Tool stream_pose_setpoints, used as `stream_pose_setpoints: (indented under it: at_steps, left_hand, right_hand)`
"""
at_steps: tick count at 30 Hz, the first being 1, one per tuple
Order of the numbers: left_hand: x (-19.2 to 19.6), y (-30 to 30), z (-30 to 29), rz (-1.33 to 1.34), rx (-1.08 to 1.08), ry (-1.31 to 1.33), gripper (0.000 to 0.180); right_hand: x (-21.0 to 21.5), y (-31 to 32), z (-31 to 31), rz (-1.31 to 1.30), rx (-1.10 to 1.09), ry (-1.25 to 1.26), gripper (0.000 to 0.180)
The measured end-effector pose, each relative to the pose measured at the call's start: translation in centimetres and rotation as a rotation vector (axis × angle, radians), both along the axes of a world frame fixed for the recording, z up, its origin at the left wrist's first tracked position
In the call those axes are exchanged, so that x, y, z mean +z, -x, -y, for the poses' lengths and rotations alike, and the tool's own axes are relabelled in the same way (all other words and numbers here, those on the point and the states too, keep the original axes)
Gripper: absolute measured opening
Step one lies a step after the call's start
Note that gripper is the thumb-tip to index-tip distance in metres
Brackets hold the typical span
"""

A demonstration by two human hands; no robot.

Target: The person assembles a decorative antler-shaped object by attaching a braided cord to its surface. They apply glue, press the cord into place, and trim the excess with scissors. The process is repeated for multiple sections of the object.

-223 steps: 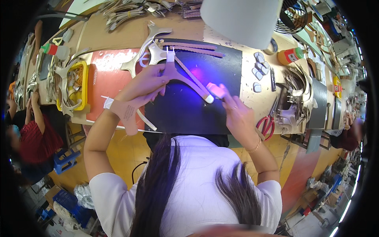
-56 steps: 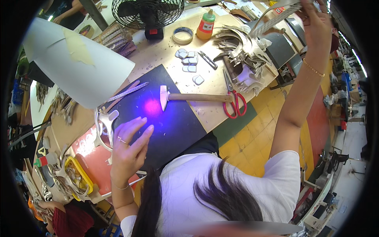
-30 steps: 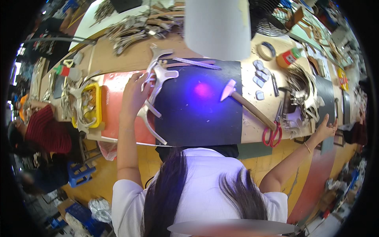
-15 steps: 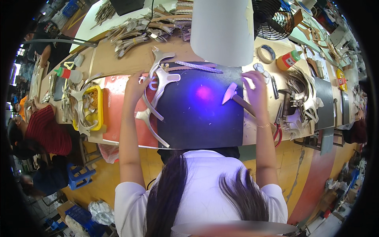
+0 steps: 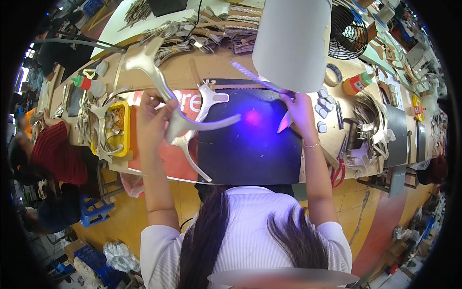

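My left hand (image 5: 156, 115) is closed on a silver Y-shaped strap piece (image 5: 166, 91), raised above the table with its forked end pointing up and left. Between the fingers of my right hand (image 5: 299, 110) is the end of a narrow braided strip (image 5: 252, 74), which slants up and left below the white lamp shade. Under that hand a hammer (image 5: 285, 123) lies partly hidden on the black mat (image 5: 250, 159). A second silver strap piece (image 5: 211, 100) rests at the mat's left edge, partly covered by the raised one. Violet light with a pink spot falls on the mat.
The large white shade (image 5: 291, 48) hangs over the back. Right of the mat are small grey pieces (image 5: 323, 106), red-handled scissors (image 5: 339, 173), a tape roll (image 5: 333, 75) and a glue bottle (image 5: 357, 84). A yellow tray (image 5: 126, 130) stands left. Bundled straps (image 5: 240, 29) and a fan (image 5: 347, 31) are behind.
My left hand has lifted a silver strap piece off the mat and turned it. My right hand has moved left and taken the braided strip, raising its far end.
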State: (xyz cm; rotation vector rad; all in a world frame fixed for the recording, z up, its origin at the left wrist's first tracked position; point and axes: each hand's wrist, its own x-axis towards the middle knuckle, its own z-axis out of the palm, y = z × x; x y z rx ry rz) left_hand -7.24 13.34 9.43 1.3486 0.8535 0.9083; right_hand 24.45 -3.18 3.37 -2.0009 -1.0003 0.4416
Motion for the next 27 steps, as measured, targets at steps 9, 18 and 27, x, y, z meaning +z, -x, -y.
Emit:
stream_pose_setpoints:
  at_steps: [9, 18, 27]
  left_hand:
    - [-7.9, -2.0, 6.2, -0.786, 0.109, -0.212, 0.041]
    - [-5.3, -2.5, 6.8, -0.616, -0.140, -0.515, 0.024]
    - [-7.4, -7.0, 11.6, -0.595, -0.435, -0.853, 0.025]
  right_hand:
    - [3.8, -0.4, 6.6, -0.429, 0.376, 0.041, 0.009]
    - [1.3, 6.5, 7.1, -0.260, 0.582, 0.269, 0.013]
    - [-0.7, 8.7, 7.5, -0.133, 0.222, 0.195, 0.024]
